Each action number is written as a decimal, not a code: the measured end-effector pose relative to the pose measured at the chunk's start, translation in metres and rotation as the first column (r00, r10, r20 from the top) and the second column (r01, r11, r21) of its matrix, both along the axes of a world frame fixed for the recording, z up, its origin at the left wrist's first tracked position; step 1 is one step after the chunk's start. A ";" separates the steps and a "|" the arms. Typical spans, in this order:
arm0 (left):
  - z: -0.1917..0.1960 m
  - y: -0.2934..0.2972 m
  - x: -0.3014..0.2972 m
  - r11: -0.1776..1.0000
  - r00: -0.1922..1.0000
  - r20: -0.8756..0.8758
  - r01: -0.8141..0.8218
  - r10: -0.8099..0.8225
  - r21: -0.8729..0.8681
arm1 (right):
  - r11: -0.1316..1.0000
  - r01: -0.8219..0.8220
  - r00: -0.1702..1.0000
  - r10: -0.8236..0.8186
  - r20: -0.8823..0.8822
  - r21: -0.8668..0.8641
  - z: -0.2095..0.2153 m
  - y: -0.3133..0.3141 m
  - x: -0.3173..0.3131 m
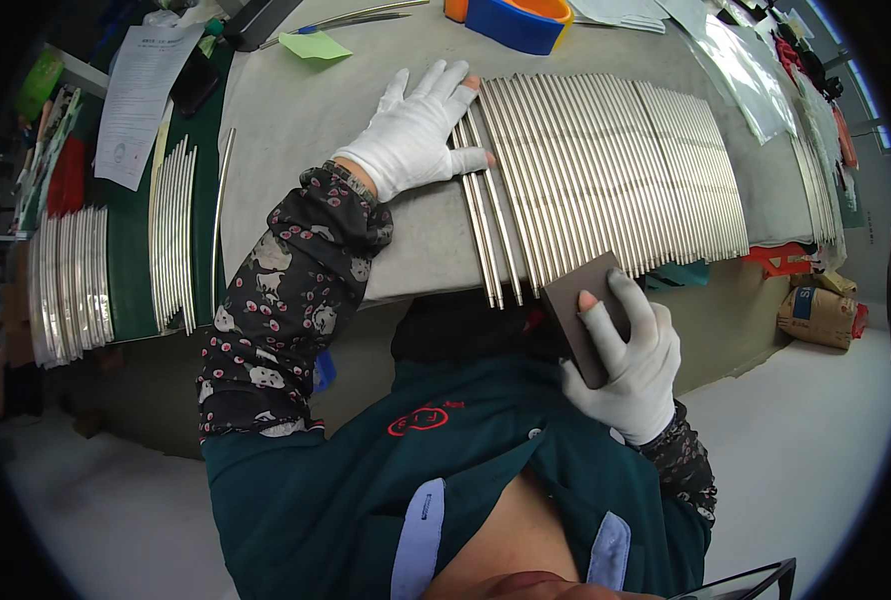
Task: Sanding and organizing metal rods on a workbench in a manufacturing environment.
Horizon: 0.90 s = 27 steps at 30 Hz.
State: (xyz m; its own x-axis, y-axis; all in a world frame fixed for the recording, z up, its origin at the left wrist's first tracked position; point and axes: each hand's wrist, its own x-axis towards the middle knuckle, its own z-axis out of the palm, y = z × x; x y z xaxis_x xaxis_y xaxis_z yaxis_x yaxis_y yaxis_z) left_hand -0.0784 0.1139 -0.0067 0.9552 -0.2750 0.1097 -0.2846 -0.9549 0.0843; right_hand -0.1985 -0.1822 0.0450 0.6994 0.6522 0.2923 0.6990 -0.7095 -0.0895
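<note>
Long silvery metal rods [606, 170] lie side by side in a wide row on the grey-covered table, their near ends reaching the front edge. A few rods [484, 240] are set slightly apart at the left end of the row. Across their upper part rests my left hand [411, 140], in a white glove with bare fingertips showing, its fingers stretched out and the thumb over the rods. My right hand [644, 365], gloved the same way, grips a dark grey-brown rectangular block [572, 310] at the near ends of the rods. Part of the block is hidden behind the fingers.
More rods stand in groups on the green surface at the left, one bundle [71, 280] in clear wrapping. A printed sheet [146, 100] lies above them. Along the far edge are a green paper note [316, 46] and a blue-orange ring-shaped holder [514, 25]. Plastic bags [741, 75] lie at the far right.
</note>
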 end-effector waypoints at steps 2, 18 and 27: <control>0.000 0.003 -0.001 0.999 0.999 -0.018 0.027 -0.028 -0.047 | 1.000 -0.004 1.000 0.004 0.009 0.015 -0.003 0.004 -0.002; 0.003 0.011 -0.006 1.000 0.997 -0.075 -0.004 0.004 0.001 | 0.995 -0.092 0.995 0.090 -0.038 -0.035 -0.001 0.047 0.004; 0.001 0.010 -0.006 0.999 0.998 -0.057 0.015 -0.013 0.035 | 0.980 -0.183 0.979 0.174 -0.107 -0.077 0.005 0.026 0.002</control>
